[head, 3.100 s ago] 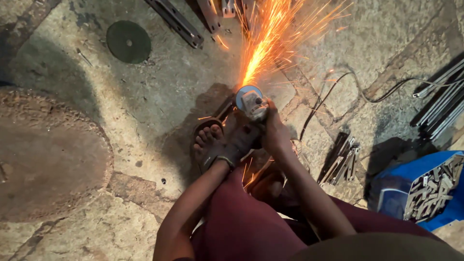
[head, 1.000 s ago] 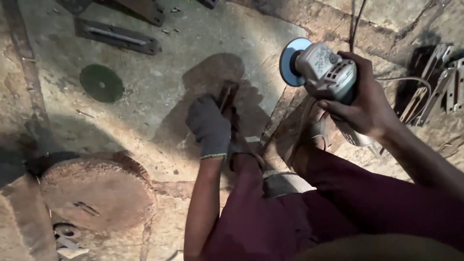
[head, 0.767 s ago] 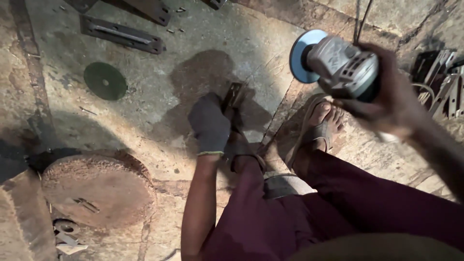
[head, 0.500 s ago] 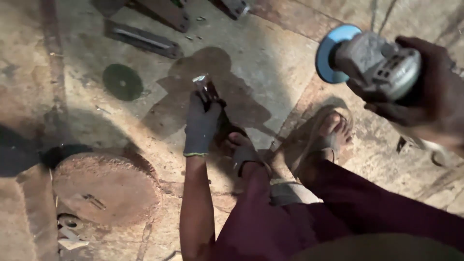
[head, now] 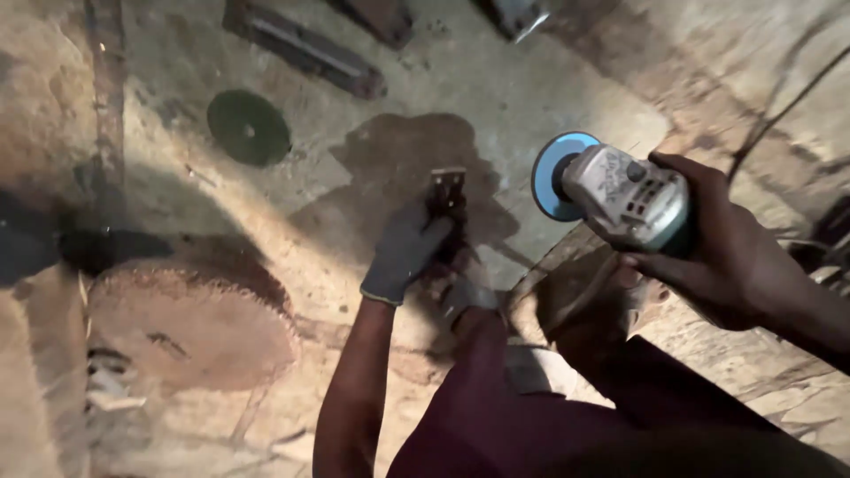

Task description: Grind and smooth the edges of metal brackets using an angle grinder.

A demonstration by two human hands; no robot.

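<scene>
The left hand (head: 403, 252), in a grey glove, has its grip wrapped around a short metal piece (head: 445, 188) and holds it upright low over the stone floor (head: 549, 80), just beside the person's foot (head: 611, 296). The bare right hand (head: 717, 243) is raised to the right, its grip clamped on the body of an angle grinder (head: 620, 195) — the blue-guarded disc faces the metal piece, apart from it. A loose green cutting disc (head: 249, 127) lies on the floor to the upper left, a dark metal bar (head: 305, 49) beyond it and a round rusty plate (head: 190, 323) below.

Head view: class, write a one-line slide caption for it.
Gloved left hand grips a small metal piece on the stone floor; right hand holds an angle grinder raised.
</scene>
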